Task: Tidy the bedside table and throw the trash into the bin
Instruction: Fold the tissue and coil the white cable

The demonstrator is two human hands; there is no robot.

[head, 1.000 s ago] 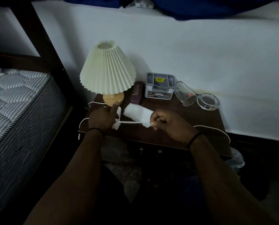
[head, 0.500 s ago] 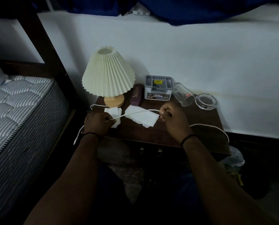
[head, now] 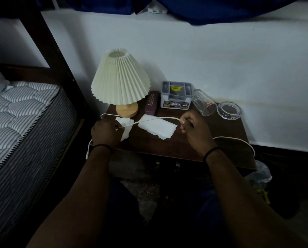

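A white cable (head: 149, 120) stretches across the dark wooden bedside table (head: 185, 145). My left hand (head: 105, 132) pinches it at the table's left edge, and my right hand (head: 194, 125) grips it further right. The cable runs on behind my right wrist to the table's right edge, and its other end hangs off the left side. Under the cable lie a large white tissue (head: 157, 127) and a smaller one (head: 125, 129) beside my left hand.
At the back stand a pleated cream lamp (head: 120, 82), a maroon case (head: 151, 105), a grey organiser box (head: 176, 95), a glass tumbler on its side (head: 203, 102) and a glass ashtray (head: 228, 110). A striped mattress (head: 20, 119) lies left. A plastic bag (head: 261, 173) sits low right.
My right hand has moved right and back along the cable, drawing it taut between my hands. The large tissue, earlier against my right hand, now lies flat on the table.
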